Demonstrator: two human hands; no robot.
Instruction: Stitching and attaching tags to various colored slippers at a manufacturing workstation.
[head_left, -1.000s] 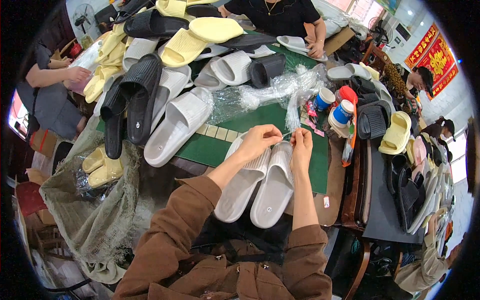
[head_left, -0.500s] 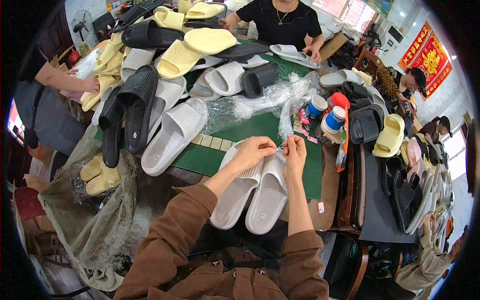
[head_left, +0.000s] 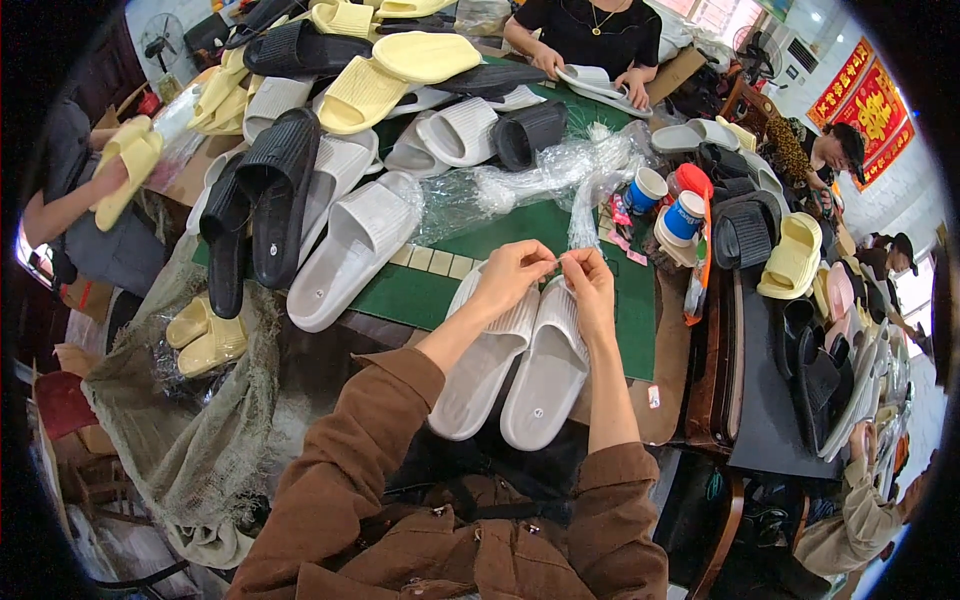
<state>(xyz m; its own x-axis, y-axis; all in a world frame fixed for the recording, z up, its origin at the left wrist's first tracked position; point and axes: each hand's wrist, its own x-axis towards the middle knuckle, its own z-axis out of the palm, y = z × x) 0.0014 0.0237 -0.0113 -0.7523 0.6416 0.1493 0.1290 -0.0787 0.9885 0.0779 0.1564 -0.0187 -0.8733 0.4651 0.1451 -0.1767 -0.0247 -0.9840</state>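
Observation:
A pair of light grey ribbed slide slippers, the left one [head_left: 468,385] and the right one [head_left: 545,400], lies side by side at the table's near edge, toes away from me. Above their toe ends my left hand [head_left: 508,282] and my right hand [head_left: 590,285] meet, both closed in a pinch, fingertips nearly touching. Whatever sits between the fingertips is too small to make out. Just beyond, a bundle of thin clear-white plastic strands [head_left: 585,215] trails over the green cutting mat [head_left: 400,300].
Black, grey and cream-yellow slippers [head_left: 400,85] are heaped at the far left. Blue-and-white tubs [head_left: 682,220] stand right of the mat. More slippers [head_left: 795,255] line the right. A sack [head_left: 190,430] hangs at the left. Co-workers handle slippers at the left and far side.
My hands stay pinched together over the pair, their fingertips now closer. The view has shifted slightly. At the left a co-worker's arm has drawn back with a yellow slipper lifted.

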